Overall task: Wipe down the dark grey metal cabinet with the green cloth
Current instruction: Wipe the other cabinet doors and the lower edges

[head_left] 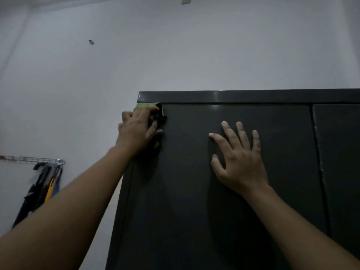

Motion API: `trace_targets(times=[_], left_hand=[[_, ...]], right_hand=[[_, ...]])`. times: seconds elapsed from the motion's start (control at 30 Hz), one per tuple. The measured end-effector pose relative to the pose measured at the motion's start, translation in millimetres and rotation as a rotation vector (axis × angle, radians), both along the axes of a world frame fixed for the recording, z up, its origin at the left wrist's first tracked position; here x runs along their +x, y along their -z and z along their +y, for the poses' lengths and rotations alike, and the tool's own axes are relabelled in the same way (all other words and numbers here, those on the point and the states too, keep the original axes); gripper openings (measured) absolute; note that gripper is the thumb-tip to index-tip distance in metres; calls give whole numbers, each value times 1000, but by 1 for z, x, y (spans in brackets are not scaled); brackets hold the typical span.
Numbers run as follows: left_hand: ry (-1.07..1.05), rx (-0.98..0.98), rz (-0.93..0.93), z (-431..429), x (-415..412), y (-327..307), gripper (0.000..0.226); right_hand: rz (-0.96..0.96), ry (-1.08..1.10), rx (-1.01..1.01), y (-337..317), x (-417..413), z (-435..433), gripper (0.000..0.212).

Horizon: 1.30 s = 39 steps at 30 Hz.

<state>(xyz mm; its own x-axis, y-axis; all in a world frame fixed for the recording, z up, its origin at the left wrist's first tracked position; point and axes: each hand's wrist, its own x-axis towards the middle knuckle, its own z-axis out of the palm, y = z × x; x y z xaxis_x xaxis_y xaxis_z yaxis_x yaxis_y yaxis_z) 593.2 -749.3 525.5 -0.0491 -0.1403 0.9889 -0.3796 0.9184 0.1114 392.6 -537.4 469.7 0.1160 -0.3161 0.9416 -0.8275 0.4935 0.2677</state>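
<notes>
The dark grey metal cabinet point(194, 201) fills the lower right of the head view, its top edge about a third of the way down. My left hand point(136, 129) grips the green cloth point(142, 105) and holds it against the cabinet's upper left corner, just under the top rail. Most of the cloth is hidden under my fingers; a dark part hangs below them. My right hand point(239, 158) lies flat on the left door with its fingers spread and straight. It holds nothing.
A white wall point(175, 45) rises behind and left of the cabinet. A wire rack point(33, 159) at the lower left holds hanging dark clothes point(39, 191). The seam to the right door point(319, 168) runs down at the right.
</notes>
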Motion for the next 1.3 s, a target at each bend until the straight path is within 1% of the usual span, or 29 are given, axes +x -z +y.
trace_targets(times=[0.07, 0.13, 0.23, 0.3, 0.4, 0.5, 0.57, 0.67, 0.87, 0.97, 1.1, 1.3], left_hand=[[-9, 73, 26, -8, 8, -18, 40], [-21, 103, 67, -11, 7, -24, 41], [9, 137, 220, -5, -3, -8, 38], [-13, 79, 268, -4, -10, 17, 34], [12, -23, 234, -7, -8, 64, 31], [41, -45, 164, -11, 1, 110, 33], [57, -59, 123, -11, 4, 127, 37], [99, -63, 116, -14, 3, 113, 37], [57, -12, 148, -12, -4, 9, 37], [15, 3, 185, -12, -8, -19, 36], [38, 14, 207, -3, -7, -2, 34], [44, -34, 154, -1, 2, 46, 31]], right_hand=[[-9, -15, -11, 0, -2, 3, 63], [-2, -20, -18, 0, -3, 5, 64], [-1, -18, -20, 2, -1, 4, 64], [0, -14, -27, 1, -1, 4, 65], [11, -4, -48, 2, -1, 4, 66], [17, -1, -54, 3, 0, 3, 66], [16, 9, -55, 4, 0, 2, 66], [22, 19, -61, 4, -1, 1, 66], [40, 8, -79, 5, -4, 0, 66], [49, -4, -94, 5, -5, 0, 65], [55, -16, -101, 6, -4, -1, 64], [44, -8, -94, 6, -1, 0, 65]])
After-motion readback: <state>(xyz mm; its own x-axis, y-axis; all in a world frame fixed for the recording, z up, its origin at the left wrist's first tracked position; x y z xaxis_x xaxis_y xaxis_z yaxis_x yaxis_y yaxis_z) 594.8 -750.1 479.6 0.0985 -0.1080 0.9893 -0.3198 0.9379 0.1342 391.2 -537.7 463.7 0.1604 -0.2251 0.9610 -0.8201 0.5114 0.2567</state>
